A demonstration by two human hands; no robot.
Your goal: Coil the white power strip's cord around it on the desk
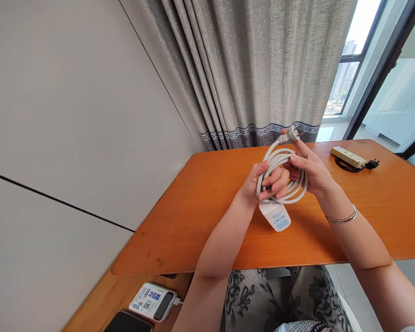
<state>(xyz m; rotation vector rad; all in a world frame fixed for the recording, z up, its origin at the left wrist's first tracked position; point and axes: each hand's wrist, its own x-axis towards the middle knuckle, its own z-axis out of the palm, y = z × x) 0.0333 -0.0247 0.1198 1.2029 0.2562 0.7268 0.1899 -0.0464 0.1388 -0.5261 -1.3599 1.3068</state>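
Observation:
A white power cord (293, 200) is wound into a loose coil above the wooden table. My left hand (268, 182) wraps its fingers round the left side of the coil. On the right side, my right hand (309, 166) has its thumb against the loops and its fingers up at the white plug (292, 134), whose prongs point right. Below the coil hangs a white power strip (275, 217) with pale blue socket faces. Part of the right hand's fingers is hidden behind the cord.
The orange-brown table (193, 216) has a cream power strip (349, 157) with a black cord and plug (372, 163) at its back right. Grey curtains (263, 69) hang behind. Lower left, a white device (152, 300) and a dark phone-like slab (127, 323) lie on a wooden surface.

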